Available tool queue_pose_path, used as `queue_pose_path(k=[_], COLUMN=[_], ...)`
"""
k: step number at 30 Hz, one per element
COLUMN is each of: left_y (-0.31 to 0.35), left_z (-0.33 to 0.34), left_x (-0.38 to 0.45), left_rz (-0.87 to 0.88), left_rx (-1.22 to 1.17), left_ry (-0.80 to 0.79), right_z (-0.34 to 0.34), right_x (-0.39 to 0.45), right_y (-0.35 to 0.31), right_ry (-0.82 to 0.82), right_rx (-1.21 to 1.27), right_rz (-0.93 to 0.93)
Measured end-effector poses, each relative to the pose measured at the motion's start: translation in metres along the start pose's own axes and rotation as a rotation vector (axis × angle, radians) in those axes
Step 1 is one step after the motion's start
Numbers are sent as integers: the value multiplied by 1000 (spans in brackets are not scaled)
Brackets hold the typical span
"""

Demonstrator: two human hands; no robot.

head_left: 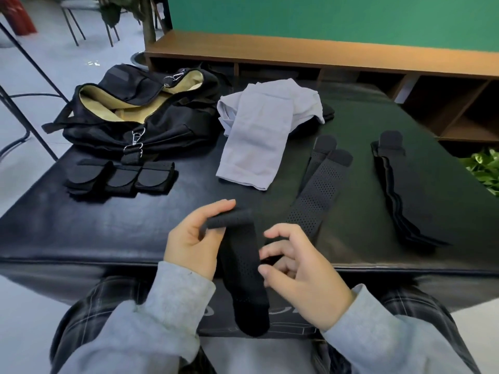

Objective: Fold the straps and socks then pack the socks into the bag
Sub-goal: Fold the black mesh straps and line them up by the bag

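Note:
A black perforated strap [243, 268] hangs over the table's near edge. My left hand [193, 238] pinches its folded top end between thumb and fingers. My right hand [297, 273] touches the strap's right edge, fingers curled around it. Two more perforated straps [318, 190] lie flat on the black table [108, 228]. Several folded straps [121, 176] sit at the left, in front of an open black bag [140, 109] with tan lining. Pale lilac socks [256, 133] lie in the middle.
A stack of long black straps [405, 190] lies at the right. A wooden shelf unit [324, 60] runs behind the table. A green plant [483, 166] stands at the right edge. Chair legs stand on the floor at the far left.

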State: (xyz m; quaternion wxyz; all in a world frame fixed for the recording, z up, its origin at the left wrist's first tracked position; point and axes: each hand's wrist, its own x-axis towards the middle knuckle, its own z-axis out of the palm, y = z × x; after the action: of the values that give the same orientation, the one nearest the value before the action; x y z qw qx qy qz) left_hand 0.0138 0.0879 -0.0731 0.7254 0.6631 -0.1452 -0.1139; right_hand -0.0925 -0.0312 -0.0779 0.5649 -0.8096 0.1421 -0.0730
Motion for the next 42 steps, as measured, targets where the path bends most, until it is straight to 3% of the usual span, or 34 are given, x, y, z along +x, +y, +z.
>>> queue_pose_path(k=[10,17,23,27,34,38,42], left_y=[-1,-7,-12,-17,-16,-15,-18], left_z=[1,0,3,8,13,12,10], left_x=[-6,-9,-10,-15,-21,-19,-16], left_rz=[14,24,-88,-109,-77,-59,-58], left_rx=[49,-55,-247,-196,-127,-136,-133], left_ry=[-137,-277,-322,-373,-378,-371,-353], right_z=[2,0,-1,-2,-6,-6,-6], right_x=[-5,-1,2,2,2,0,0], right_y=[-13,-13,-11,-9,-8,-8,-9], right_ry=[123,213,353,415,406,314,334], right_rx=[130,244,269,256,163,206,247], right_rz=[-3,6,-24,-32,-42,-58,-105])
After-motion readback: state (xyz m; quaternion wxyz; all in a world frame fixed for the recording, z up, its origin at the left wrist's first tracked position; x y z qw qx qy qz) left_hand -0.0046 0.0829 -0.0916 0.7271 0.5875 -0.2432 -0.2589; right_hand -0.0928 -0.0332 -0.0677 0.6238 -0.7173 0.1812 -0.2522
